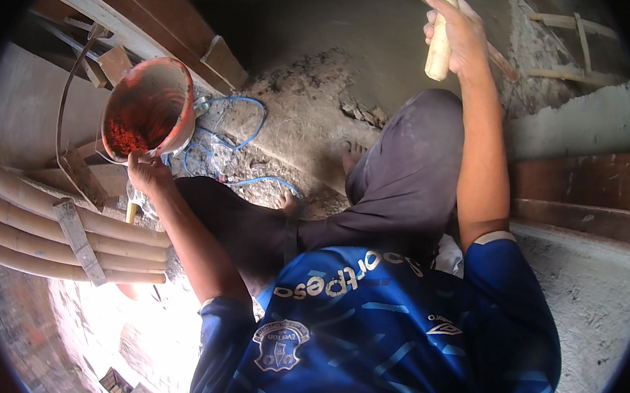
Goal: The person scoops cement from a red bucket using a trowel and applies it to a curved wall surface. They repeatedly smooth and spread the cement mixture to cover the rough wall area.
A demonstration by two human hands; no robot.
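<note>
My left hand (149, 173) is closed on the near rim of a bucket (152, 87), which tilts so that its mouth faces me. Clumpy red powder (127, 136) lies in its lower part, and red stains streak the inner wall. Out ahead to the right, my right hand (468, 34) is wrapped round the pale wooden handle of a trowel (438, 53). The trowel's grey blade points away from me and is partly cut off by the top edge of the view. Beneath it spreads a smooth, wet-looking grey floor surface (295, 22).
Blue cord (255, 120) loops over rough, debris-strewn ground between the bucket and my feet. Bamboo poles (54, 229) joined by a wooden slat lie at left. A wooden beam (172, 38) runs behind the bucket. A long stick (499, 63) passes behind my right hand, near a bamboo frame (574, 39).
</note>
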